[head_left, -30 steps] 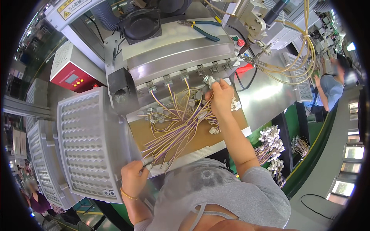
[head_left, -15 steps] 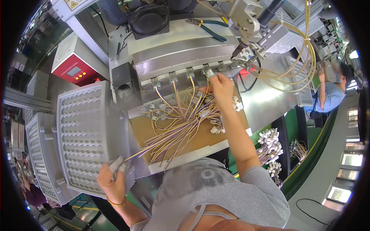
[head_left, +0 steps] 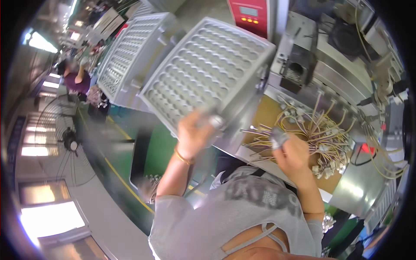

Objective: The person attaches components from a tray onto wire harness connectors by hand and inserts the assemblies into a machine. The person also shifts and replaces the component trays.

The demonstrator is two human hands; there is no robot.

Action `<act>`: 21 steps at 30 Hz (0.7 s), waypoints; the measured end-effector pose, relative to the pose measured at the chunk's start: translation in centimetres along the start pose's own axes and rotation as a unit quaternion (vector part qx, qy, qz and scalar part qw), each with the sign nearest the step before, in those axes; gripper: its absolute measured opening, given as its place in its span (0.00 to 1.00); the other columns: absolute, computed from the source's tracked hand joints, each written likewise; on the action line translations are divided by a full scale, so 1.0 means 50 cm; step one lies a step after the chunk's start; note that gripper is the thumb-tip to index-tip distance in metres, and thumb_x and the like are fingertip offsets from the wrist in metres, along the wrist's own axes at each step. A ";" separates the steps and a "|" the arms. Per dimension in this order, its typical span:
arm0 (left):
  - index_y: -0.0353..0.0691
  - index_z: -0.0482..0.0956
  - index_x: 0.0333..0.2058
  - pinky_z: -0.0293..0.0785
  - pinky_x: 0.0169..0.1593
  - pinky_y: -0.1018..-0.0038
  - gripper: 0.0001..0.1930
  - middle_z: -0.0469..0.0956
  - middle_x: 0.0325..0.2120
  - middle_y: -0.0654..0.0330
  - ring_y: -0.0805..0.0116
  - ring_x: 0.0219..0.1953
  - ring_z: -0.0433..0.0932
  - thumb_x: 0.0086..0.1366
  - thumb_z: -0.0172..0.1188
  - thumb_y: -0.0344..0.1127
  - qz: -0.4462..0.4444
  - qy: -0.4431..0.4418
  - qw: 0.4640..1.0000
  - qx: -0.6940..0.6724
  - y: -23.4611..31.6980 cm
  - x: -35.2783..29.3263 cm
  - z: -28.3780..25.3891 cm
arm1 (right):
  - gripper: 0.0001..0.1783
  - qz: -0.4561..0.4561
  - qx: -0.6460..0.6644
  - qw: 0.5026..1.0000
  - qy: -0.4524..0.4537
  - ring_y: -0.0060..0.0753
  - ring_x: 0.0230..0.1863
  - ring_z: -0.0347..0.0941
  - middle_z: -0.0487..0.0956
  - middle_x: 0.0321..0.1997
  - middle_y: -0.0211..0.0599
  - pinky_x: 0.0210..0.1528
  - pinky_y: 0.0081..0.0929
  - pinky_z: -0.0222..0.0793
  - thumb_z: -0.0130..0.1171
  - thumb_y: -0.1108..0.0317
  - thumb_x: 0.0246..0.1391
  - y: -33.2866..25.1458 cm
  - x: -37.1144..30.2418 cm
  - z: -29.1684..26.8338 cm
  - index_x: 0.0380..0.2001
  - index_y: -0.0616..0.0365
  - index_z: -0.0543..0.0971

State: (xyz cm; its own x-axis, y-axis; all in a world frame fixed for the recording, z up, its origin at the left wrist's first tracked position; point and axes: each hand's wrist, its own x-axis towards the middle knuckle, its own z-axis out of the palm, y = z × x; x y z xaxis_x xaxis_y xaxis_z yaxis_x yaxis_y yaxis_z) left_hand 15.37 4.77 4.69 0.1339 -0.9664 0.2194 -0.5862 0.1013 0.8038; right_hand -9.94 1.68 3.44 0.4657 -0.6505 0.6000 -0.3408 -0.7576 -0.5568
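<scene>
My left hand [head_left: 193, 135], blurred by motion, is at the near right edge of a grey tray [head_left: 208, 65] with rows of round hollows. Its fingertips wear pale covers, and whether they grip anything is smeared. To the right, my right hand [head_left: 292, 152] is closed, thumb and fingers together in grey fingertip covers. It is over the near left part of a spread of thin yellow and purple wires [head_left: 318, 130] with small white connectors. What lies between those fingers is hidden. The wires rest on a brown board [head_left: 265, 113] in front of a metal fixture [head_left: 342, 89].
A second grey tray [head_left: 130, 56] stands farther left. Behind is a red control box [head_left: 249, 15], with a dark square holder [head_left: 297, 69] beside the fixture. A standing fan [head_left: 70, 141] and a person in purple [head_left: 78, 81] are at the left.
The view has swung left. My right hand has left the fixture's connector and come down over the wires. My left hand has moved from the wire ends to the tray's edge.
</scene>
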 end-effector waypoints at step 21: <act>0.30 0.68 0.45 0.72 0.31 0.80 0.18 0.74 0.37 0.54 0.73 0.32 0.73 0.54 0.55 0.25 -0.103 -0.178 0.872 -0.444 0.029 0.010 0.202 | 0.04 0.403 0.343 0.844 0.085 0.06 0.18 0.56 0.69 0.18 0.18 0.18 0.09 0.48 0.56 0.75 0.44 0.039 -0.021 0.001 0.26 0.62 0.75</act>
State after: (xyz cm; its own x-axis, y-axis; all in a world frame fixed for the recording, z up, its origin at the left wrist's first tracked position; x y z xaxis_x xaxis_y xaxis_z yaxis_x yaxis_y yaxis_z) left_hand 6.53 2.04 0.41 -0.1869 -0.9816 -0.0381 0.2918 -0.0925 0.9520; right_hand -11.06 0.90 1.69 0.1653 -0.9820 -0.0918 0.0899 0.1077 -0.9901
